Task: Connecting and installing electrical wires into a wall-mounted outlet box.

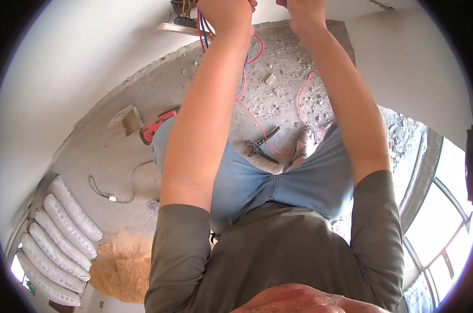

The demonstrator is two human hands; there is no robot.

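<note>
Head view took in a rough concrete floor [114, 161] between a white wall [74, 73] on the left and a pale wall [416, 62] on the right, both running into the dark rim. Glare washed out the window [445, 214] at the right. The person's torso and blue jeans [247, 185] covered much of the middle ground. At lower left lay a row of pale sacks [64, 235], beside a sand heap [122, 271] partly screened by the sleeve.

Both forearms reached up, with a wedge of rubble-strewn floor between them; the left wall stood close beside the left hand [227, 11]. That hand and the right hand [307, 11] were cut off by the upper edge, so whether either gripped anything I could not tell.

A red tool [155, 127] lay half hidden by the left knee, just beside a small cardboard piece [132, 121]. A sandalled foot [302, 147] showed between the legs, near dark-handled pliers [261, 146]. A thin cable [127, 201] curled on the floor farther left.

Red and blue wires [203, 28] hung from a wall opening at the top, just beside the left hand, passing partly behind its forearm; their upper ends were hard to make out. One thin red wire [255, 123] looped down across the floor, over the pliers.
</note>
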